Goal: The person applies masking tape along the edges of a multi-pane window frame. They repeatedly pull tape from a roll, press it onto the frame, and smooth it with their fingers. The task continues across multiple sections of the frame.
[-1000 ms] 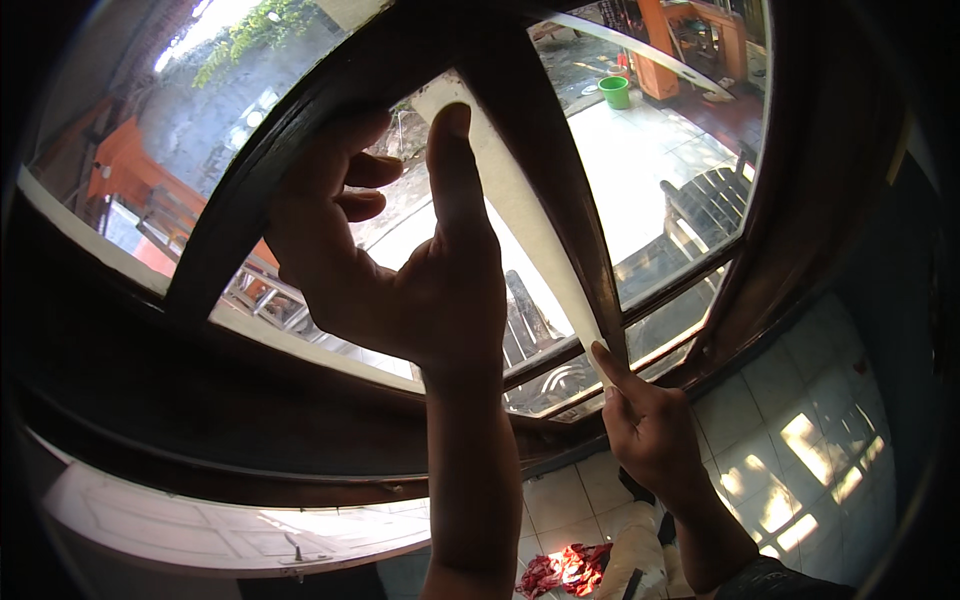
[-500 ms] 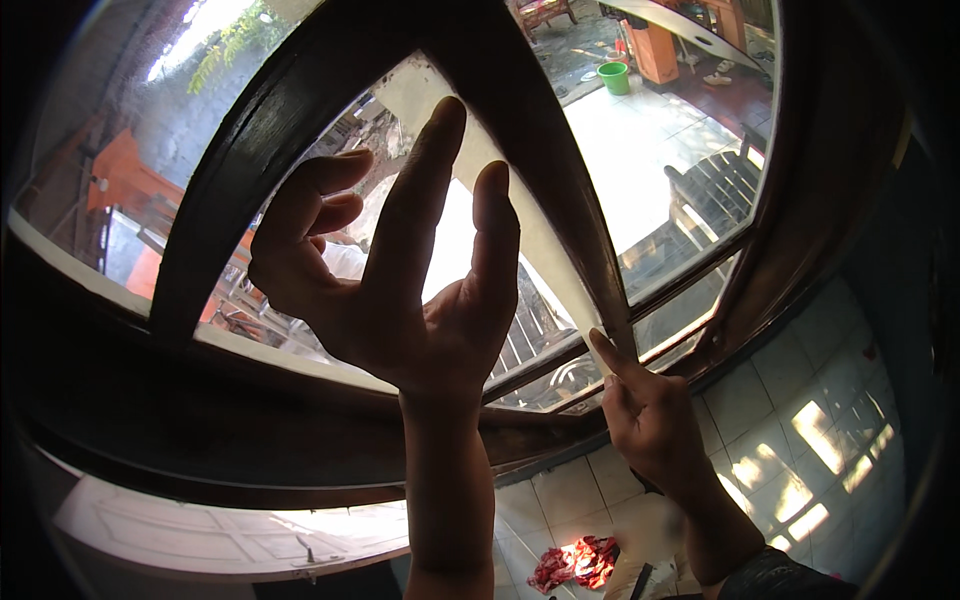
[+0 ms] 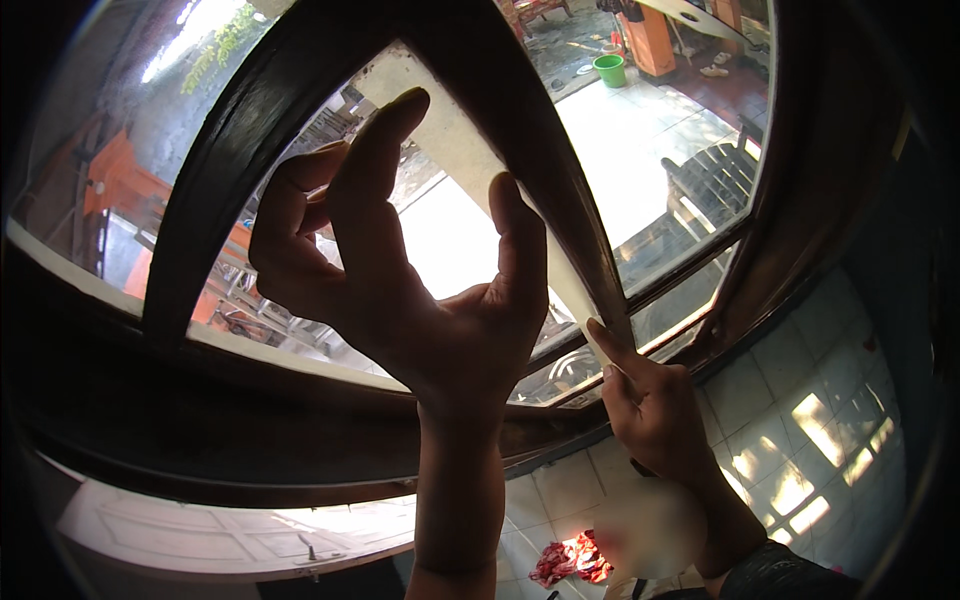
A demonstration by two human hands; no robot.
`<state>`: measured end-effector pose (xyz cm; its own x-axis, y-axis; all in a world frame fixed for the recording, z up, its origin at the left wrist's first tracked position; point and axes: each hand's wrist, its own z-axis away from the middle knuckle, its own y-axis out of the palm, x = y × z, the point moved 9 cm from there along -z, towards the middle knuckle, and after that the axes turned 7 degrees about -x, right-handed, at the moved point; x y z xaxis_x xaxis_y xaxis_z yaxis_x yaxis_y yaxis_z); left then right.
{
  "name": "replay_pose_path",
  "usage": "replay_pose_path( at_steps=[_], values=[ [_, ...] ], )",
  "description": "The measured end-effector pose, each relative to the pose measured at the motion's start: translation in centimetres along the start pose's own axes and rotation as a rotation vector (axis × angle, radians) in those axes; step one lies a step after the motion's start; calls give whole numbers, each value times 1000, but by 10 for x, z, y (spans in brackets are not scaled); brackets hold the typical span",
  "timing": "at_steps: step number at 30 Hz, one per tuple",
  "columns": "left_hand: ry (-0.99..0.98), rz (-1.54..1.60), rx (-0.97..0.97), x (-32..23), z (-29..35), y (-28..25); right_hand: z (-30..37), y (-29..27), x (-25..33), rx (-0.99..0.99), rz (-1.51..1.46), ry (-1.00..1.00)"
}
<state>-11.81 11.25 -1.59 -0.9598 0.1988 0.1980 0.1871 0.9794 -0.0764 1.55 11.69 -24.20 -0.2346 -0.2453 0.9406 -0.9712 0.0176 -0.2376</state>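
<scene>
My left hand (image 3: pixel 430 310) is raised in front of a dark wooden-framed window (image 3: pixel 225 170). Its fingers are spread and curved, with a wide gap between index finger and thumb and nothing held there. Lower and to the right, my right hand (image 3: pixel 655 410) is at the bottom of the dark upright bar (image 3: pixel 560 170) of the frame. The index finger reaches up toward the bar's edge while the other fingers are folded. A thin pale edge shows between index finger and thumb, too small to name. A pale strip (image 3: pixel 565 285) runs along the bar's left side.
Through the glass are a green bucket (image 3: pixel 609 70), a dark chair (image 3: pixel 712 180) and an orange post (image 3: pixel 648 45). Below lie a tiled floor (image 3: pixel 770 390) with sun patches, a red patterned cloth (image 3: pixel 572 560) and a white panelled door (image 3: pixel 200 525).
My left hand has turned and shifted slightly right, its index finger bending more and its thumb moving right. My right hand stays almost in place at the bar.
</scene>
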Motion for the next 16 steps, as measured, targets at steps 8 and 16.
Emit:
replay_pose_path(
  at_steps=[8,16],
  values=[
    [20,84,-42,5,33,6,1,-2,0,-8,37,3],
    [93,100,-6,4,46,7,-1,-2,-5,-16,15,10]
  ],
)
